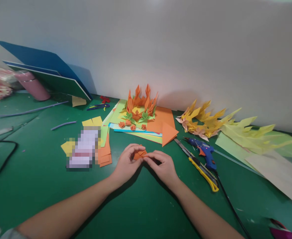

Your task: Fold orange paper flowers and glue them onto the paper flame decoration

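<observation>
Near the middle of the green tabletop (146, 205), a small folded orange paper (140, 154) is sitting between the left hand (129, 160) and the right hand (164, 166). Left grip is pinching its body, thumb below, fingers over, probably steadying it; right grip is pinching its near right corner, apparently for fine control of the fold. Can't tell if the paper is touching the surface. Orange paper squares (104, 160) are lying left of the hands, likely for easy reach, beside a pixelated object (82, 149). Beyond the hands, an orange paper crown (149, 108) is standing on stacked sheets (164, 116), seemingly parked out of the way, small orange flowers (133, 127) lining up before it. To the right, a yellow cutter (202, 172) and blue glue gun (205, 151) are lying side by side, presumably handy for the right hand. Farther back, a yellow paper crown (214, 121) is resting near the wall (200, 49).
</observation>
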Demonstrator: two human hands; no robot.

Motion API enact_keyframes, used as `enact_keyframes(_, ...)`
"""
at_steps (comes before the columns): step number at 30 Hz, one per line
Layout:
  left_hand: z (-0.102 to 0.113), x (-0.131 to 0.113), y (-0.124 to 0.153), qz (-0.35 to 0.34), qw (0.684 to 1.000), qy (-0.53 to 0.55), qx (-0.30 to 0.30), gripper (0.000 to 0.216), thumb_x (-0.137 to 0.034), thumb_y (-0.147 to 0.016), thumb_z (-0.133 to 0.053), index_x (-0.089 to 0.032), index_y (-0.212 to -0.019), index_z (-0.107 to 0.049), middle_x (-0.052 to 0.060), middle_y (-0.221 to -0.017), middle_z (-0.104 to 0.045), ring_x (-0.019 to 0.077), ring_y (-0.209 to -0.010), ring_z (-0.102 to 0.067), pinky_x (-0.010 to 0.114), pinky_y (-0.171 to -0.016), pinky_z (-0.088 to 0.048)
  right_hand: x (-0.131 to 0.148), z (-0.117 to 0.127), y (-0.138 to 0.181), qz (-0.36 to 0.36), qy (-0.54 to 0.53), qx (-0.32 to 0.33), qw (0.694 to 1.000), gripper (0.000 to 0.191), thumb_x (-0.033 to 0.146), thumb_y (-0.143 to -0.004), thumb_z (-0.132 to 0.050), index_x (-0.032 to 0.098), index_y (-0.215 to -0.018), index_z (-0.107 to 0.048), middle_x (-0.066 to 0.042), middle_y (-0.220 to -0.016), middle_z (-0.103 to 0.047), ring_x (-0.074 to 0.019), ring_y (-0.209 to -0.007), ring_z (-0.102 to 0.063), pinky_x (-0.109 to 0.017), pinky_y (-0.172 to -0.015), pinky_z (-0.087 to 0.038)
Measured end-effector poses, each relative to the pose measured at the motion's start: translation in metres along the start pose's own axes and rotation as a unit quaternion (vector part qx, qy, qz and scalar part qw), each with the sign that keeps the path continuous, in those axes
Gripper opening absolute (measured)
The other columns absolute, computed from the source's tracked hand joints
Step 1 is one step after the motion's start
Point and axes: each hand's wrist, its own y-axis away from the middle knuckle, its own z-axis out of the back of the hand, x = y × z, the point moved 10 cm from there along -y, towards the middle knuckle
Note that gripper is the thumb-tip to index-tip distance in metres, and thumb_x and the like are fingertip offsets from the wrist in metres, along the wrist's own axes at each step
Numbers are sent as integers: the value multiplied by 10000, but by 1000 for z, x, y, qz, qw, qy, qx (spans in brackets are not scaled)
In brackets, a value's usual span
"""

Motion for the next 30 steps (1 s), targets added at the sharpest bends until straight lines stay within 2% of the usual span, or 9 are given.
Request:
enact_keyframes(9,-4,1,1,3,1000,-10,20,219,-174,-726,-608,-200,-940,-644,72,-1039,-547,198,-972,-599,358,-766,-550,-5,-1,1,-8,3,4,1000,203,289,-817,-589,178,-719,-728,-27,-568,-632,-139,-508,-539,-241,-496,-432)
enact_keyframes(17,-6,-3,0,2,999,-30,28,229,-148,-708,-611,-196,-929,-645,69,-1007,-545,197,-960,-596,343,-749,-549,-15,-3,0,-43,-34,15,998,168,267,-793,-605,191,-714,-733,-36,-628,-691,-153,-560,-602,-243,-534,-471)
enact_keyframes(27,-7,6,-1,48,998,18,35,257,-178,-670,-648,-196,-926,-643,64,-1015,-538,197,-961,-593,303,-710,-545,-12,-3,-2,-54,-43,19,997,166,267,-788,-582,194,-706,-706,-38,-668,-704,-161,-605,-626,-256,-583,-489)
enact_keyframes(30,-5,6,-2,50,998,29,28,258,-190,-667,-665,-193,-924,-644,64,-1017,-542,201,-979,-586,307,-731,-541,-15,-3,-1,-72,-45,13,996,149,289,-774,-584,185,-719,-676,-29,-657,-683,-151,-575,-597,-248,-554,-473)
